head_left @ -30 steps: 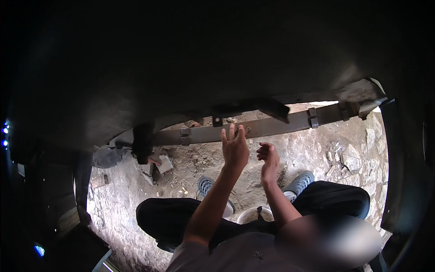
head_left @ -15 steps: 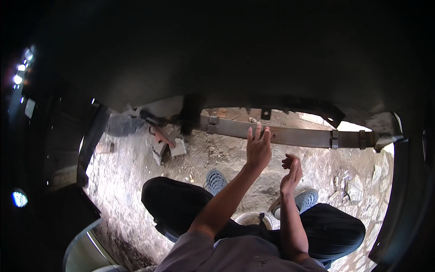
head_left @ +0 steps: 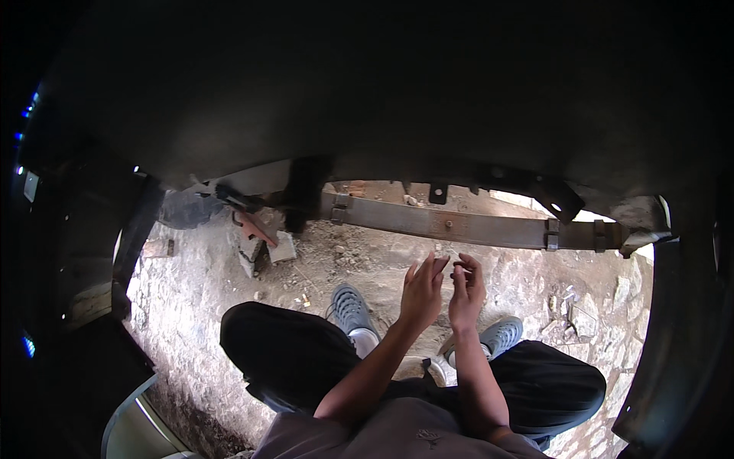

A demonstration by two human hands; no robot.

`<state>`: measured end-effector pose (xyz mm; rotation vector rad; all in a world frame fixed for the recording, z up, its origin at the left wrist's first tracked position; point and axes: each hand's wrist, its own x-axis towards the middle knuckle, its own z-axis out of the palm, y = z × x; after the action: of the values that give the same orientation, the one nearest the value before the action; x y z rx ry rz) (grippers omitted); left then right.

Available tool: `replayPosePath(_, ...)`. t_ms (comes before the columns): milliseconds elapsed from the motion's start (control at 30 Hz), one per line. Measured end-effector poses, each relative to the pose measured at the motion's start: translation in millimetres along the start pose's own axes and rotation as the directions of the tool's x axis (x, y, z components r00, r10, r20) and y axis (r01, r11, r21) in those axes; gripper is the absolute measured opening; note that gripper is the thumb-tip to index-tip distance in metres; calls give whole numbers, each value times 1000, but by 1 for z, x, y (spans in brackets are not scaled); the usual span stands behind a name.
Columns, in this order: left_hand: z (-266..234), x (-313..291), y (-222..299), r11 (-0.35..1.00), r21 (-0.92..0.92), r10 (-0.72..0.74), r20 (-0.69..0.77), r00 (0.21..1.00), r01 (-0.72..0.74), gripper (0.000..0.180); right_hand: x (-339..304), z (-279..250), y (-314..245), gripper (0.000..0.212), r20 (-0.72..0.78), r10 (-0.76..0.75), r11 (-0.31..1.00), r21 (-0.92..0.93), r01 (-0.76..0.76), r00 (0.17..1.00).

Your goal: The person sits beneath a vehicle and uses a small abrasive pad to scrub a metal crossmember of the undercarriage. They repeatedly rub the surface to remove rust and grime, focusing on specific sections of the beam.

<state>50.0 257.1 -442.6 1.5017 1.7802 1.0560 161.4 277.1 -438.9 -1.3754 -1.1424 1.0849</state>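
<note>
Both my hands are in front of me, close together over the ground between my shoes. My left hand (head_left: 422, 297) has its fingers stretched up and slightly apart, and it appears to hold nothing. Beside it, my right hand (head_left: 466, 294) has its fingers curled in toward the thumb; a small dark spot shows at the fingertips, too small to name. Just beyond the fingertips a long, rusty leaf spring (head_left: 497, 231) runs across, bound by metal clips (head_left: 552, 234). Neither hand touches it.
A dark vehicle body (head_left: 367, 92) hangs overhead, with a bracket (head_left: 564, 200) above the spring. Left of it, a reddish metal piece (head_left: 254, 228) lies by broken blocks (head_left: 282, 246). Between my legs is a pale round container (head_left: 434, 372). Stones (head_left: 584, 320) lie on the right.
My left hand has come off the leaf spring and drawn back toward me, beside the right hand. My right hand has shifted slightly left. The view has moved a little.
</note>
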Motion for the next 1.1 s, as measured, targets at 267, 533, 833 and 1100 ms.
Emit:
replayPosePath(267,-5,7,-6,457,-819,-367,181,912,347,31,9,1,10,36,119,185,952,225,-208,976)
replayPosePath(533,10,4,-29,665,-643,-330,202,922,379,52,11,-7,-8,31,319,187,900,324,-292,929)
replayPosePath(833,26,3,-29,527,-760,-323,235,917,380,69,10,1,30,36,359,179,828,448,-337,916)
replayPosePath(1100,15,2,-33,610,-604,-407,318,856,514,59,72,4,2,41,309,11,961,260,-95,951)
